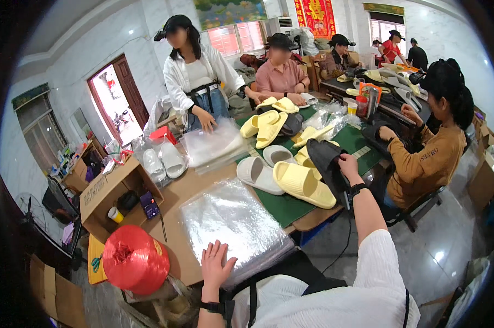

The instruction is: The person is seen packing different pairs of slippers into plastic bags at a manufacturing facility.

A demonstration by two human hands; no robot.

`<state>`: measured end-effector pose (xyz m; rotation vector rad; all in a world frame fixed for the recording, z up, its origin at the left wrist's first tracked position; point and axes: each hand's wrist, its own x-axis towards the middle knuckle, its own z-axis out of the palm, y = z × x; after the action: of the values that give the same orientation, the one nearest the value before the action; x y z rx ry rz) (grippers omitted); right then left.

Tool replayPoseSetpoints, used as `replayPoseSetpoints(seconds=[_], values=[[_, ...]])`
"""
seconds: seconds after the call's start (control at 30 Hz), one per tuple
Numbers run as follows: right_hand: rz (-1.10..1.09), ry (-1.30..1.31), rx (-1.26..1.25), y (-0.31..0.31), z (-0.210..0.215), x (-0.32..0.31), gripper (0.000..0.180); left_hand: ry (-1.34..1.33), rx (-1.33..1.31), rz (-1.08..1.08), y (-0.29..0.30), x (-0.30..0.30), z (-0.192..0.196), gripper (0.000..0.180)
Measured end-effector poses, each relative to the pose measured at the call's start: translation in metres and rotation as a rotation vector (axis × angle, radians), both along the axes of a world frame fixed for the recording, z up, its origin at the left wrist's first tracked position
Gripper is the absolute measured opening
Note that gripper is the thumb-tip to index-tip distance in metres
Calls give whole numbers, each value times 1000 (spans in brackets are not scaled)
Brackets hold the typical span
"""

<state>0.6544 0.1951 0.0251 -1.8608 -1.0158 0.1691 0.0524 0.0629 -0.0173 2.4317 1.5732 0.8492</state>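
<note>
- Rested left hand (217, 265), fingers spread open, on stacked clear bags (230, 216) — apparently empty — upon the counter (176, 195).
- Gripped black slipper (320, 157) with fingers of right hand (349, 165), near green mat (281, 212).
- Found yellow slippers (301, 183) and grey slippers (254, 174) loose, unbagged; judged much left undone.
- Saw pale slippers (173, 161) farther left, seemingly bagged already.
- Noted cup (115, 215) and dark bundle (128, 200) inside cardboard box (102, 187).

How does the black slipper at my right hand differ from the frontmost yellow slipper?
Your right hand grips the black slipper, tilted up; the yellow slipper lies over the green mat, untouched. The black slipper is dark, the yellow slipper pale. Both are plain, single-coloured.
</note>
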Motion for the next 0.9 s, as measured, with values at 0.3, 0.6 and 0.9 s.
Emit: replayPoseSetpoints(seconds=[0.3, 0.6, 0.9], values=[[122, -228, 451, -58, 82, -90, 22, 12, -3, 19, 3, -2, 4, 57], [671, -109, 283, -105, 77, -285, 23, 33, -42, 60, -5, 0, 7, 60], [851, -451, 40, -69, -8, -342, 35, 28, 27, 27, 4, -1, 3, 61]])
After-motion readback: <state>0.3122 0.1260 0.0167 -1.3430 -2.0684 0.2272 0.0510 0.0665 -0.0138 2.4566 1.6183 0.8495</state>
